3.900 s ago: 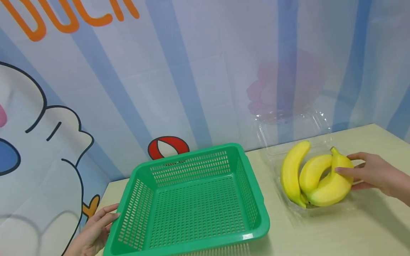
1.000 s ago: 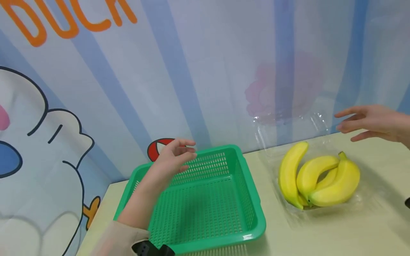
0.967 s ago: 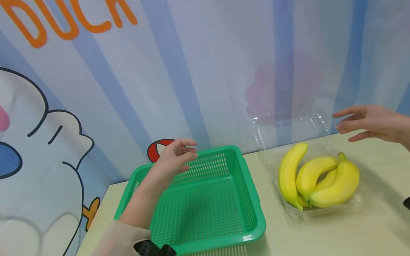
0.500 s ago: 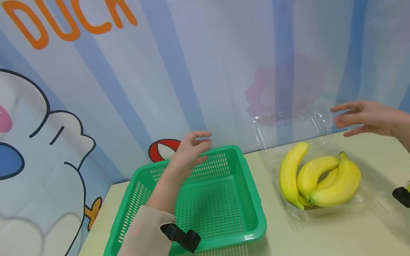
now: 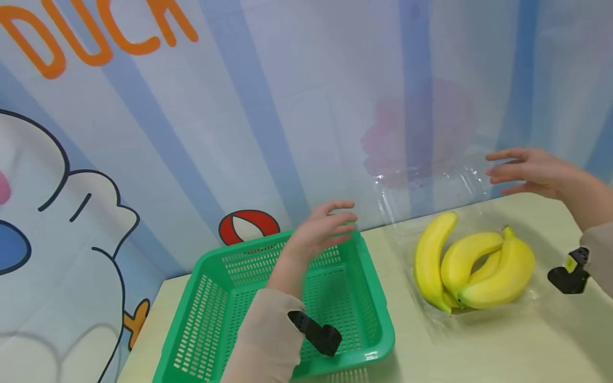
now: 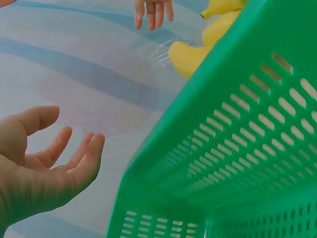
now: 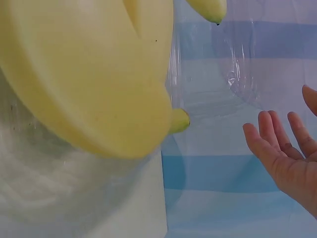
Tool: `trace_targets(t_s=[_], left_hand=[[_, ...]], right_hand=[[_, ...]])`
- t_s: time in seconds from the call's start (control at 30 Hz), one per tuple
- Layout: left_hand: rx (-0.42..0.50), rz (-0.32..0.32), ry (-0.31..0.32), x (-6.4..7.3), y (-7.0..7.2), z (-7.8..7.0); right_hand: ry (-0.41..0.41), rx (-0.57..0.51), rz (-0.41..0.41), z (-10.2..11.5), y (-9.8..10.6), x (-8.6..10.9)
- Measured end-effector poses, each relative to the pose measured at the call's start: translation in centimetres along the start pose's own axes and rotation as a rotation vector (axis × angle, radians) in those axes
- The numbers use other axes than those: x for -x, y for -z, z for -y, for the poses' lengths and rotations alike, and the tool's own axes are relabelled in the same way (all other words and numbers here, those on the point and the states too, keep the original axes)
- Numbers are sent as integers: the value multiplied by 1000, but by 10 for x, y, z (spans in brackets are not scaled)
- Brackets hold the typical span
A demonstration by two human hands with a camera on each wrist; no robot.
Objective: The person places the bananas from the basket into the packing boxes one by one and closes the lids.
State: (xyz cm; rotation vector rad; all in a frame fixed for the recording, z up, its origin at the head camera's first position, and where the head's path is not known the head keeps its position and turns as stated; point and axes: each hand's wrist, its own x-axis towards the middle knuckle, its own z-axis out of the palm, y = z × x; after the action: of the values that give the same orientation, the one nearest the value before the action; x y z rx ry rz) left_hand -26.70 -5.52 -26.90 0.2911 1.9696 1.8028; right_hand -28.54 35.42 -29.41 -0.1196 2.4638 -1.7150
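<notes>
Several yellow bananas (image 5: 500, 271) lie in a clear plastic clamshell box (image 5: 431, 320) at the right of the table, its see-through lid (image 5: 390, 205) raised against the backdrop. My left hand (image 5: 320, 233) hovers over the back right part of a green plastic basket (image 5: 385, 319), fingers loosely bent and holding nothing. In the left wrist view that hand (image 6: 52, 168) is beside the basket's wall. Behind and above the bananas, near the lid's right edge, my right hand (image 5: 531, 171) floats with spread, relaxed fingers. The right wrist view shows this hand (image 7: 287, 153) apart from the bananas (image 7: 89, 74).
A printed cloth backdrop (image 5: 306, 106) with blue stripes and cartoon figures rises right behind the pale wooden table (image 5: 407, 361). Black wrist cameras sit on both sleeves, the left one (image 5: 318, 335) over the basket.
Earlier my left hand held the basket's left rim and my right touched the bananas. Both have since lifted away; over the last second the left moved rightward over the basket, the right slightly left.
</notes>
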Motion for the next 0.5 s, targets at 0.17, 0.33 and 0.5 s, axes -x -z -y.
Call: trace_targets(t_s=[0.17, 0.33, 0.5], left_hand=[[67, -57, 35, -18, -17, -1], [114, -99, 55, -36, -31, -4], [177, -157, 97, -51, -43, -2]], right_hand=[[-16, -23, -8, -1, 1, -6], [-34, -28, -16, -3, 3, -11], [-46, -8, -22, -6, 3, -12]])
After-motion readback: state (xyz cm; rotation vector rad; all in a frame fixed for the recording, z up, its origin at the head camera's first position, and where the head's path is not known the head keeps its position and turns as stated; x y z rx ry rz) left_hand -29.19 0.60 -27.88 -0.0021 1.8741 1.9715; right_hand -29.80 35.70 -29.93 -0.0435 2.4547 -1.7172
